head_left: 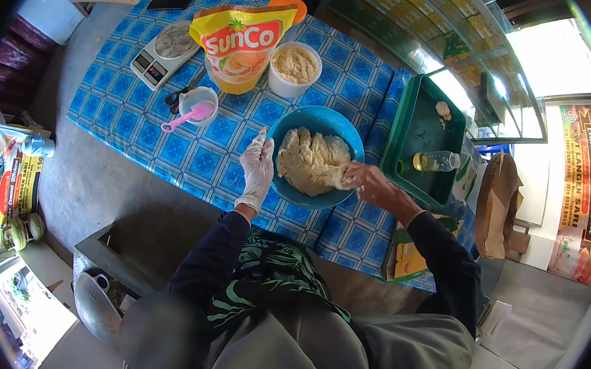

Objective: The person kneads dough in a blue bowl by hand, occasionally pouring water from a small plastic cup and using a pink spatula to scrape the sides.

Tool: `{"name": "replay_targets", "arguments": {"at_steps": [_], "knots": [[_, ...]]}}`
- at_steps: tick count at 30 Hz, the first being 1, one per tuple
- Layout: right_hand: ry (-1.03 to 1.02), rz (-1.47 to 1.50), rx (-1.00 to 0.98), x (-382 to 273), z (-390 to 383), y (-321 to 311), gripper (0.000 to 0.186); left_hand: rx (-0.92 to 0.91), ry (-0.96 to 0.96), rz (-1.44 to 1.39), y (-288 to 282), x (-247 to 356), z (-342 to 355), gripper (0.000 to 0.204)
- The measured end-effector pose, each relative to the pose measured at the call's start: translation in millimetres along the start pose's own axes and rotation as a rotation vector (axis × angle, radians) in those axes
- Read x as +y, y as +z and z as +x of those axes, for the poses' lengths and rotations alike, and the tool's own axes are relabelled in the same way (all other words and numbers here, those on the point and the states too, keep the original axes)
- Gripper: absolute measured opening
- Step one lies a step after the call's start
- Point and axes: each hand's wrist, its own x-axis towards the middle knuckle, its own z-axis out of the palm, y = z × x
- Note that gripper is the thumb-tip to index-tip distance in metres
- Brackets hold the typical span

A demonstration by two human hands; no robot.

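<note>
Left hand [258,161], in translucent glove: fingers extended, close together, along rim of round blue plastic bowl [324,118], likely steadying it. Right hand [372,186] pinching edge of pale lumpy dough [304,161], probably for stretching; dough mostly left of right fingertips, inside bowl.

strong white light came in at the upper right and looked washed out. the glass case [408,27] had shiny glare. the blue bowl [297,196] and counter [182,152] were bright and clear. a grey round shape [163,334] at the bottom was blurry. straight lines bent near the black edges.
</note>
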Motion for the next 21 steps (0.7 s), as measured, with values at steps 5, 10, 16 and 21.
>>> {"name": "replay_targets", "arguments": {"at_steps": [5, 10, 16, 21], "knots": [[0.351, -0.186, -0.027, 2.6, -9.5, 50.9, 0.015, -0.010, 0.213, 0.495, 9.2, -1.0, -7.8, 0.030], [0.614, 0.629, 0.284, -7.4, 40.4, 142.5, 0.020, 0.020, 0.393, 0.555, 19.0, -1.6, -12.2, 0.026], [0.155, 0.109, 0.403, -20.3, 48.3, 155.1, 0.016, 0.010, 0.282, 0.547, 12.1, -0.1, -9.6, 0.024], [0.484, 0.271, -0.240, 7.8, 8.1, 26.6, 0.008, -0.042, 0.213, 0.501, 5.7, 4.8, -7.2, 0.030]]}}
